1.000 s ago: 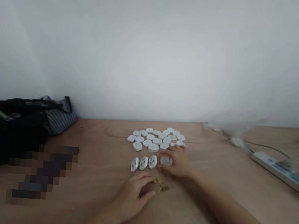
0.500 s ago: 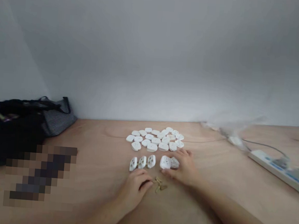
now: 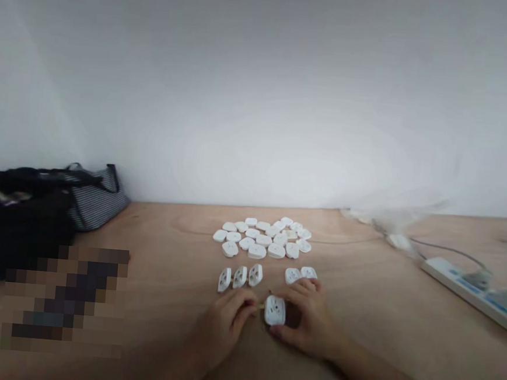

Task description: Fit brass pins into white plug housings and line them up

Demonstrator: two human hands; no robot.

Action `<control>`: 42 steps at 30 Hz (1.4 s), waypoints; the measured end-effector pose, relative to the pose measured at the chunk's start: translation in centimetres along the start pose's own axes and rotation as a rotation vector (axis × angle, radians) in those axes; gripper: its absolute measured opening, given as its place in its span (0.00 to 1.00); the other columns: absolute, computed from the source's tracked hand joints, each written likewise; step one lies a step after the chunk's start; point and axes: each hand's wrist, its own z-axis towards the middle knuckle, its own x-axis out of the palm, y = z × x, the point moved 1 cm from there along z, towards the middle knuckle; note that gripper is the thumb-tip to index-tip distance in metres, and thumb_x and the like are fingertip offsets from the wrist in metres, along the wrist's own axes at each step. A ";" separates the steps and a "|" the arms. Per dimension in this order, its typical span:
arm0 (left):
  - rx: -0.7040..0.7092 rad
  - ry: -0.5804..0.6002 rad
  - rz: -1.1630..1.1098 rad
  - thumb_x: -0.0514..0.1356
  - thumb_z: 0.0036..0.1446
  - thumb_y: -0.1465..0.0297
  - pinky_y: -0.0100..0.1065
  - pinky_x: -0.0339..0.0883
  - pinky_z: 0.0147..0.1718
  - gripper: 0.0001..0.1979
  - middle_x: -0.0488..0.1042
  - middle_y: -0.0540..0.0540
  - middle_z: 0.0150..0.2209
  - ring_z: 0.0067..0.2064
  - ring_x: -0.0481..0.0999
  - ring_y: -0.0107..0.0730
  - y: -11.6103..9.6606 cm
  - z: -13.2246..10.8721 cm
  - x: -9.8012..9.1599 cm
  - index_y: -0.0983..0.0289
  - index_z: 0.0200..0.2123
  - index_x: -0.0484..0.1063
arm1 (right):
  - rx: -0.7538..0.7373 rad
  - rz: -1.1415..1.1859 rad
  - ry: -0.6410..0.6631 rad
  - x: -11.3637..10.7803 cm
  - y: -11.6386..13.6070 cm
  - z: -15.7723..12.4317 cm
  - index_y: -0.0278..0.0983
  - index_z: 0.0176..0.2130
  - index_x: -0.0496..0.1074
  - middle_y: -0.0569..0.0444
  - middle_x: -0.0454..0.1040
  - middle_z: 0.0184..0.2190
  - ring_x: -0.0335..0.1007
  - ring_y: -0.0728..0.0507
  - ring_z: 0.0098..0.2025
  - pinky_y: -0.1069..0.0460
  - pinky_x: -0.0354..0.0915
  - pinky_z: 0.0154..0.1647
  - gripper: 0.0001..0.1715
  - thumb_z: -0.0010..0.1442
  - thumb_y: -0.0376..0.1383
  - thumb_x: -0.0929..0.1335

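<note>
My right hand [image 3: 311, 318] is closed on the edges of a white plug housing [image 3: 275, 310], its inner side with holes facing me. From the left, my left hand [image 3: 231, 317] pinches a small brass-coloured piece [image 3: 261, 306] against that housing's edge. Just beyond my left hand stand three tilted housings [image 3: 240, 277] in a row, with metal bits showing on them. Past my right fingers lie two more white housings [image 3: 292, 275] side by side, partly covered by the hand. Other brass-coloured pieces are mostly hidden around the held housing.
Farther back, a cluster of several white housings [image 3: 257, 251] lies on the wooden table [image 3: 163, 276]. At right are a power strip [image 3: 470, 283] and a clear plastic bag [image 3: 392, 215]. A black bag [image 3: 18, 224] and a blurred-out dark object [image 3: 72, 296] are at left.
My right hand has pulled one housing nearer and left, toward my left hand. Two other housings now show behind it. My left hand has closed on a brass-coloured piece.
</note>
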 end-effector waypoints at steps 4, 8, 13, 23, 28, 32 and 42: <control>0.052 -0.019 -0.044 0.53 0.60 0.72 0.27 0.68 0.33 0.03 0.75 0.50 0.31 0.33 0.76 0.30 0.0 -0.3 0.4 0.61 0.36 0.67 | -0.043 -0.018 0.002 0.3 0.3 -0.1 0.43 0.42 0.71 0.54 0.74 0.36 0.63 0.39 0.40 0.41 0.47 0.48 0.24 0.43 0.44 0.73; 0.058 -0.027 -0.093 0.55 0.59 0.73 0.27 0.70 0.36 0.13 0.78 0.49 0.33 0.35 0.78 0.29 0.1 -0.4 0.6 0.59 0.48 0.62 | -0.073 -0.032 -0.006 0.4 0.5 -0.1 0.43 0.42 0.71 0.54 0.74 0.37 0.63 0.39 0.40 0.40 0.47 0.49 0.24 0.43 0.43 0.72; 0.079 -0.019 -0.087 0.56 0.58 0.74 0.25 0.71 0.36 0.17 0.79 0.47 0.33 0.34 0.79 0.27 -0.2 -0.4 0.4 0.58 0.51 0.61 | -0.127 -0.061 -0.043 0.5 0.9 -0.1 0.43 0.43 0.71 0.54 0.75 0.36 0.64 0.40 0.39 0.40 0.46 0.51 0.23 0.45 0.44 0.72; 0.096 -0.051 -0.093 0.61 0.56 0.71 0.27 0.71 0.38 0.16 0.79 0.49 0.34 0.34 0.79 0.29 -0.1 -0.6 0.8 0.59 0.49 0.66 | -0.189 -0.055 -0.123 0.7 1.0 -0.2 0.43 0.42 0.71 0.55 0.76 0.34 0.66 0.41 0.37 0.40 0.45 0.51 0.24 0.43 0.45 0.73; -0.055 0.015 -0.100 0.65 0.51 0.68 0.27 0.70 0.32 0.12 0.78 0.51 0.32 0.32 0.77 0.32 -0.6 -0.2 0.3 0.62 0.40 0.72 | -0.266 -0.044 -0.090 0.6 1.1 -0.2 0.43 0.43 0.71 0.54 0.77 0.36 0.68 0.41 0.39 0.40 0.46 0.52 0.25 0.46 0.49 0.72; -0.161 0.118 -0.229 0.58 0.58 0.69 0.26 0.69 0.30 0.08 0.79 0.50 0.31 0.31 0.77 0.30 -1.2 0.1 0.0 0.61 0.41 0.74 | -0.271 -0.050 -0.043 0.4 0.9 -0.3 0.44 0.47 0.69 0.52 0.76 0.39 0.68 0.41 0.41 0.41 0.48 0.51 0.28 0.49 0.52 0.71; -0.231 0.063 -0.249 0.55 0.60 0.68 0.30 0.70 0.37 0.11 0.79 0.53 0.37 0.37 0.78 0.34 -0.4 0.0 0.4 0.62 0.44 0.73 | -0.196 -0.026 -0.031 0.4 0.6 -0.2 0.44 0.47 0.69 0.55 0.76 0.37 0.67 0.41 0.40 0.41 0.48 0.51 0.29 0.46 0.46 0.73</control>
